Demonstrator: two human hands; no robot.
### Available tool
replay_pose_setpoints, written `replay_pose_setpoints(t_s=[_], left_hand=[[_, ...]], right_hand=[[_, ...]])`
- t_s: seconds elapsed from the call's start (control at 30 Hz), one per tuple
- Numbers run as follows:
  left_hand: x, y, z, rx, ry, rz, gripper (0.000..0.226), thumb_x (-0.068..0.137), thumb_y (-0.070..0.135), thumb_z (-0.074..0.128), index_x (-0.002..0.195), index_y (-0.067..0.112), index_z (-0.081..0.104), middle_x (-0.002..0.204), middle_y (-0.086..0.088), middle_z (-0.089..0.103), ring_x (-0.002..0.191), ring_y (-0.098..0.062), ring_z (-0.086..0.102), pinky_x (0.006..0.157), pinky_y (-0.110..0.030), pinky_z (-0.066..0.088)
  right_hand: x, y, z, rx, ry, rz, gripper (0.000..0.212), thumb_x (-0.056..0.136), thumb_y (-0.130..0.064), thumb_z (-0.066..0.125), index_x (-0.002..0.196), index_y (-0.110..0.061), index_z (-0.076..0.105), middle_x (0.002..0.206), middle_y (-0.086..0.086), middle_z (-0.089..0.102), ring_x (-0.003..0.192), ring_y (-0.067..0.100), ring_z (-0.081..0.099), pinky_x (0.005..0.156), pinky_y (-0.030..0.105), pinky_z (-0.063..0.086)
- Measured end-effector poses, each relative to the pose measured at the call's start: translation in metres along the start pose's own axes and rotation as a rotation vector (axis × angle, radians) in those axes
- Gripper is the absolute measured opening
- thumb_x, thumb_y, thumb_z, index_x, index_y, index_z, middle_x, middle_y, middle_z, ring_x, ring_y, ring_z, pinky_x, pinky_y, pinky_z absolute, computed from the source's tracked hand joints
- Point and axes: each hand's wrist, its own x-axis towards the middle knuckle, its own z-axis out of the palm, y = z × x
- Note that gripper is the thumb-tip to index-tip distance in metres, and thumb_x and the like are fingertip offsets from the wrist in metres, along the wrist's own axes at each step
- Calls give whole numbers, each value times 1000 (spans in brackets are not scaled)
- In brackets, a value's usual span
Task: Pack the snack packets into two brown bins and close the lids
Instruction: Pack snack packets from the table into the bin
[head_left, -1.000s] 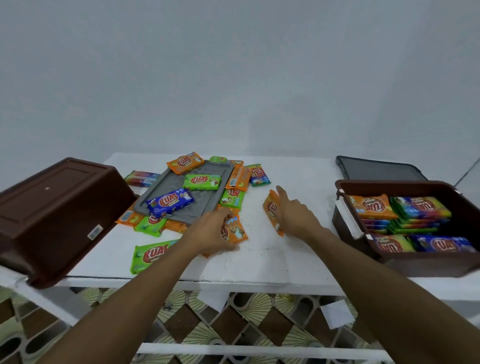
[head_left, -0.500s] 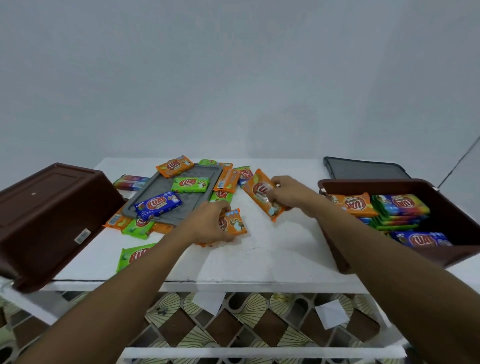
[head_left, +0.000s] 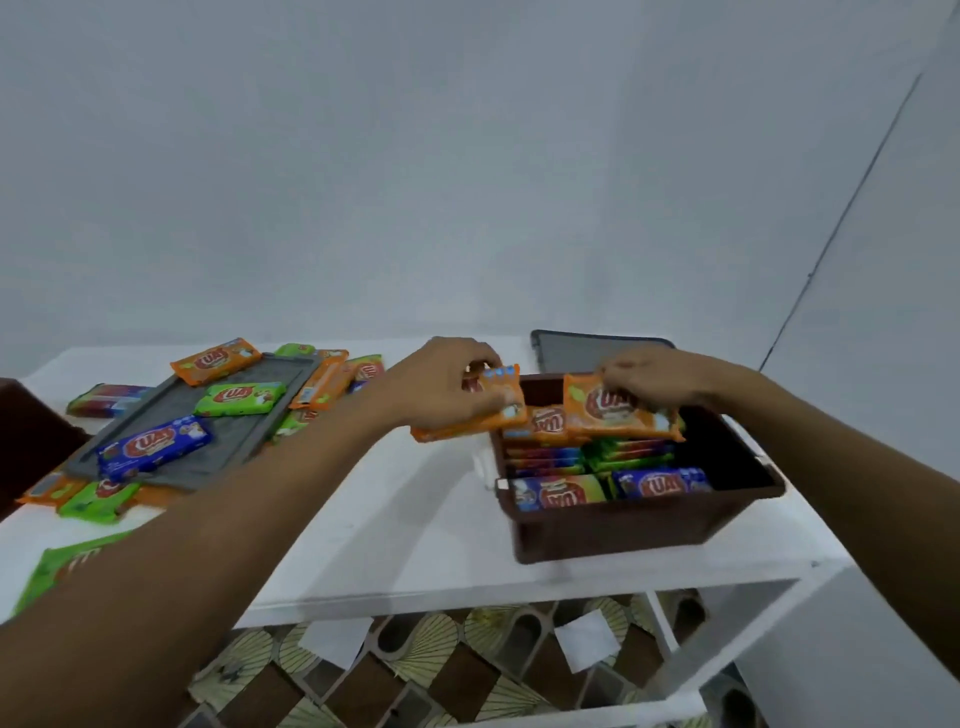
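My left hand (head_left: 441, 387) and right hand (head_left: 657, 379) each pinch an orange foil snack packet (head_left: 501, 410), best laid flat in the brown plastic bin (head_left: 649, 512).

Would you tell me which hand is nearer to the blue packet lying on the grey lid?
Left. The left hand is at the left edge of the brown bin, right of the blue packet; the right hand is farther right, over the bin.

Bare left forearm (head_left: 234, 519), bare right forearm (head_left: 831, 457), bare left grip (head_left: 441, 384), bare right grip (head_left: 655, 375)
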Motion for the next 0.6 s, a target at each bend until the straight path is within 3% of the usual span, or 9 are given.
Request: replay_pose_setpoints(t_s=[0.1,0.3,0.43,0.6], left_hand=[[25,37,30,67,-112,106,32,97,38,53,112,12,63,106,-6,63,95,-20,56,84,-38,45],[41,62,91,133,-362,43,26,98,32,52,105,10,64,99,-6,63,91,-23,58,81,-39,47],[36,59,103,267,-366,29,29,96,41,52,110,19,65,103,-3,67,92,-21,59,81,-40,50],[35,59,102,255,-340,41,33,93,48,55,112,22,66,98,1,69,83,-13,57,76,-38,51]], right_hand=[[-14,40,6,14,-104,-22,23,97,-24,42,81,-16,57,80,5,59,71,20,53,68,35,44],[-20,78,27,-235,-224,-79,26,96,-26,43,78,-24,62,79,-6,57,78,16,55,75,34,45],[-20,88,39,-197,-234,-206,26,98,-27,50,118,-24,67,112,-9,65,95,7,58,86,23,47],[-20,100,46,-107,-153,-294,27,97,-31,54,122,-28,65,122,-12,63,100,0,56,88,19,46]])
